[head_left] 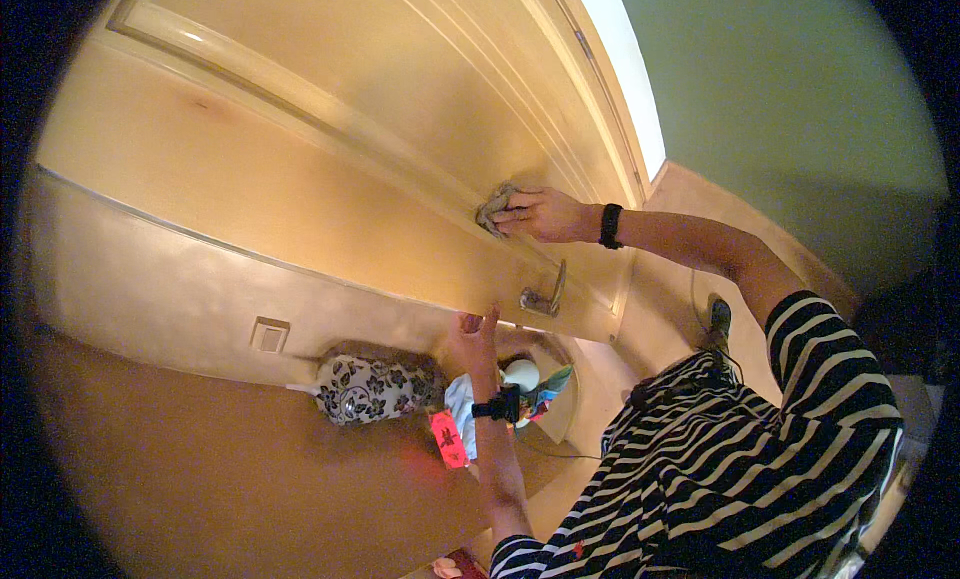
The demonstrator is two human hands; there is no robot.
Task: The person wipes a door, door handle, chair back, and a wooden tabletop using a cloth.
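Observation:
My right hand [544, 215] presses a crumpled grey cloth [495, 208] against the face of a light wooden door [360, 226], beside the moulding of its panel. Below it, nearer the door's edge, sits the metal lever handle [544, 298]. At that edge is my left hand [476, 339], holding it with the thumb up on the face; the fingers behind the edge are partly hidden. Black bands circle both wrists.
A white vase-like object with dark flower patterns [375, 388] stands by the wall near a light switch [269, 335]. A red paper tag [448, 438], a light blue cloth [461, 410] and a round white object [521, 374] lie around my left forearm. A green wall [765, 76] is at upper right.

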